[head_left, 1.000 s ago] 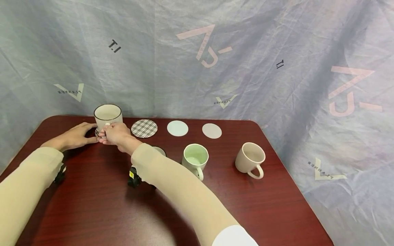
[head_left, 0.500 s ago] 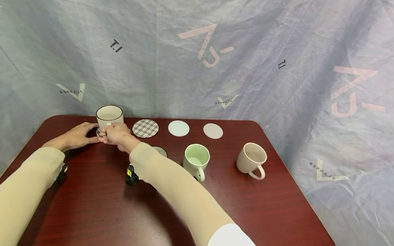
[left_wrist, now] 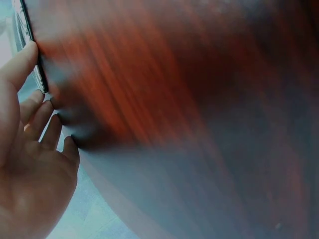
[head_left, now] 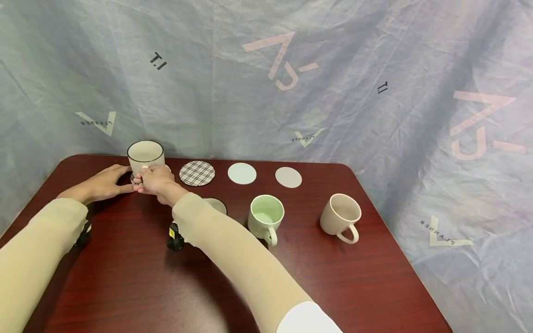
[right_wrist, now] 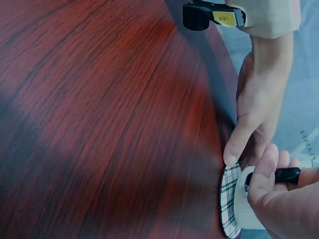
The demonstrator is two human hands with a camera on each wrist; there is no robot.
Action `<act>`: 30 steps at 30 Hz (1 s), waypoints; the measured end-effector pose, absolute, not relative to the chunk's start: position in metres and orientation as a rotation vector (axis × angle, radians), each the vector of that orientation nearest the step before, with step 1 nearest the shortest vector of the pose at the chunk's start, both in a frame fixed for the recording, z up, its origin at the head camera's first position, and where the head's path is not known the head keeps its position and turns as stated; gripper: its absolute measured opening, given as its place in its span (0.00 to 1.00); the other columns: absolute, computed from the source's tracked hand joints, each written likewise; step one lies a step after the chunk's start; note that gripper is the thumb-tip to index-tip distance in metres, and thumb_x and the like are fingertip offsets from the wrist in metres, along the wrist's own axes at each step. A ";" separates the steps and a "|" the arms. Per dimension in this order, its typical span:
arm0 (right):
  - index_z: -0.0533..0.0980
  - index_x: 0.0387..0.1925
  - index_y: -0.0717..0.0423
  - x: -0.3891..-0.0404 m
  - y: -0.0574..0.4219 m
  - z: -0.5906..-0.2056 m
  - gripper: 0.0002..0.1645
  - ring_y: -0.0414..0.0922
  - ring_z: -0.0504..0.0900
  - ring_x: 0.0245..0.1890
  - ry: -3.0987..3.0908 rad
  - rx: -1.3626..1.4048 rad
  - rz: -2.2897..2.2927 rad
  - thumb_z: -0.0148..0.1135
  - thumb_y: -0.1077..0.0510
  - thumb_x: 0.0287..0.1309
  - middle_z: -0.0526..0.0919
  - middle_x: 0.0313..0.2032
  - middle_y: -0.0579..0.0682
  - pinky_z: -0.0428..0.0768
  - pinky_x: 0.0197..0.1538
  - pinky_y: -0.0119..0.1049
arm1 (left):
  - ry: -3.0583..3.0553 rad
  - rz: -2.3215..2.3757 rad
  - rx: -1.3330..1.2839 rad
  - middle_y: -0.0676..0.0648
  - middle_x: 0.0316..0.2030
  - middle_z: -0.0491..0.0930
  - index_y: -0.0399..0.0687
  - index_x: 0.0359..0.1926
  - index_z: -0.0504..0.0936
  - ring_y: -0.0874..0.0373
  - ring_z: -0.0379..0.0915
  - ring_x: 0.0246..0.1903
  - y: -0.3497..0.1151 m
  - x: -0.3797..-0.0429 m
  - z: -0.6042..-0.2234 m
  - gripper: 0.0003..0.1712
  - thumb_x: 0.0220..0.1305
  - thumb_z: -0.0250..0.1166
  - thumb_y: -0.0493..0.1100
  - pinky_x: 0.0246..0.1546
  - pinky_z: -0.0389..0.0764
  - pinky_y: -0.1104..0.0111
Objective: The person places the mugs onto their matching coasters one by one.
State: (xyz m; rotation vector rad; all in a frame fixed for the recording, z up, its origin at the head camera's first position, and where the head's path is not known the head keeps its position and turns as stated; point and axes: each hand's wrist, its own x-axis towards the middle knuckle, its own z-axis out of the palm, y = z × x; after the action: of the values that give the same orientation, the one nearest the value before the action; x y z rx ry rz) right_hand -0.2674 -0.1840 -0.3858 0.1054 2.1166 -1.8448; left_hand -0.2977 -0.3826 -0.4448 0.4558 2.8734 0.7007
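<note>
Red-brown table (head_left: 291, 277) | white mug (head_left: 141, 152) held by handle (right_wrist: 288, 175), right grip (head_left: 156, 179), likely for control | checked coaster (right_wrist: 229, 199) edge touched by wide left grip (head_left: 102, 182), presumably steadied

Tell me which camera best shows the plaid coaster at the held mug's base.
Right wrist: the plaid coaster shows a strip of its pattern and its dark edge beside the mug. The head view gives only a sliver below the mug; the left wrist view, a thin edge at upper left.
</note>
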 end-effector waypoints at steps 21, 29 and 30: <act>0.85 0.34 0.63 -0.268 -0.191 -0.388 0.18 0.49 0.93 0.39 2.102 0.127 -1.830 0.57 0.59 0.80 0.91 0.32 0.54 0.89 0.41 0.34 | 2.902 0.680 0.461 0.17 0.67 0.60 0.13 0.72 0.58 0.20 0.56 0.68 -0.383 -0.298 -0.445 0.45 0.74 0.67 0.45 0.68 0.58 0.31; 0.85 0.36 0.64 -0.266 -0.190 -0.386 0.17 0.49 0.93 0.38 2.108 0.135 -1.827 0.57 0.59 0.79 0.91 0.32 0.54 0.89 0.41 0.34 | 2.905 0.689 0.484 0.17 0.67 0.62 0.14 0.72 0.60 0.21 0.57 0.69 -0.383 -0.298 -0.447 0.44 0.73 0.67 0.45 0.68 0.59 0.31; 0.85 0.35 0.64 -0.266 -0.190 -0.386 0.17 0.50 0.93 0.39 2.109 0.136 -1.832 0.57 0.59 0.79 0.91 0.33 0.54 0.89 0.41 0.34 | 2.901 0.693 0.486 0.17 0.67 0.62 0.14 0.72 0.59 0.21 0.57 0.69 -0.383 -0.298 -0.447 0.44 0.74 0.67 0.45 0.68 0.59 0.31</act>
State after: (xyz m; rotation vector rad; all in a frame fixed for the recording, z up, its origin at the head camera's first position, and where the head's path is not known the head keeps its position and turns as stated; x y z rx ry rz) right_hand -0.2662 -0.1903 -0.3858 0.1362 2.1089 -1.8319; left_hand -0.2979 -0.3828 -0.4468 0.4863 2.9013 0.6926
